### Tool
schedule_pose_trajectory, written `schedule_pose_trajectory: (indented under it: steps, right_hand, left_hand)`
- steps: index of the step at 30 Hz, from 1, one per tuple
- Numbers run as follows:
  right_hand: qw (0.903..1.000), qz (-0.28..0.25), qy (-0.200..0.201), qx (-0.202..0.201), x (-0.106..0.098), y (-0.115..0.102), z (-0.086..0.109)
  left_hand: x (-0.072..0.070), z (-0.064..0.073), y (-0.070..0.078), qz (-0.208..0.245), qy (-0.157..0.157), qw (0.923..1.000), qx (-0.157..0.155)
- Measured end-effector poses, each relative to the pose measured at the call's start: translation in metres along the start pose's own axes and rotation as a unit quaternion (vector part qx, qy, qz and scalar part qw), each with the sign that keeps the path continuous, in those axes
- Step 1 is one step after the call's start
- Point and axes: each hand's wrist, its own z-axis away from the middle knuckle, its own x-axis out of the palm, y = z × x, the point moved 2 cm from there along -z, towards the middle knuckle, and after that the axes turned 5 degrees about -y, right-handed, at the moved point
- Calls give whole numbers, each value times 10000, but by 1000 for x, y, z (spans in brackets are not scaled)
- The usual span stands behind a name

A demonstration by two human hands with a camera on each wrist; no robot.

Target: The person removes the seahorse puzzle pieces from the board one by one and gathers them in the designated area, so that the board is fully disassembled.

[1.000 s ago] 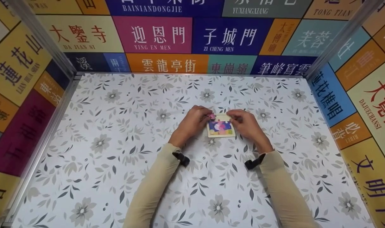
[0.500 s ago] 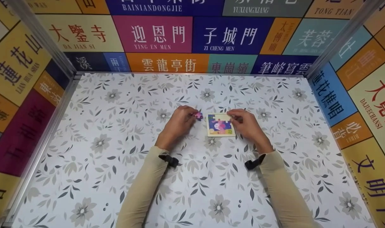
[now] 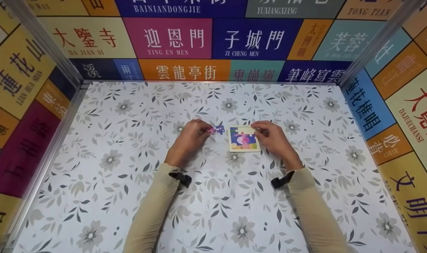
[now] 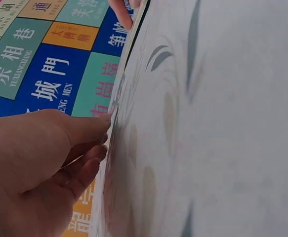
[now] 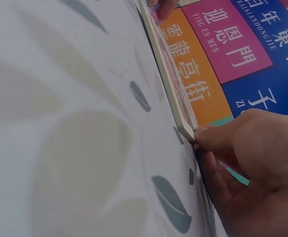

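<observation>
On the flowery counter I've got the left hand with its fingers pinching a pink puzzle piece beside a purple one, while the right hand's fingers pinch the puzzle board's far right corner.

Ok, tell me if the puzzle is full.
Not full: the puzzle shows a bare patch near its top, and pieces are outside it.
</observation>
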Motion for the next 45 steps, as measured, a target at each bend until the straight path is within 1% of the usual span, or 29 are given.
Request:
schedule_pose_trajectory:
  steps: [7,13,20,23,28,35,37,40,45]
  right_hand:
    - [10000,65,-51,34,1,-1,2]
    - [9999,141,-51,44,0,-3,1]
    - [9998,147,-95,-23,-1,-4,1]
    - [9998,161,-100,5,-1,-4,1]
    - [9998,176,-124,10,-1,-5,0]
    - [9997,203,-124,26,-1,-4,0]
    - [9997,207,-115,25,-1,-4,0]
    - [9997,198,-122,19,-1,-3,0]
    - [9997,227,-130,-36,-1,-3,-2]
  left_hand:
    - [3,-3,-2,-22,-145,9996,-253]
    - [4,-4,-3,-176,-118,9993,-298]
    - [3,-6,0,-162,-73,9993,-322]
    - [4,-8,5,-101,-67,9996,-272]
    - [13,-14,15,-20,-204,9997,-133]
    - [30,-27,29,28,-465,9983,356]
    - [35,-30,33,30,-557,9974,445]
    - [40,-32,37,44,-670,9967,460]
    - [45,-35,41,60,-714,9966,414]
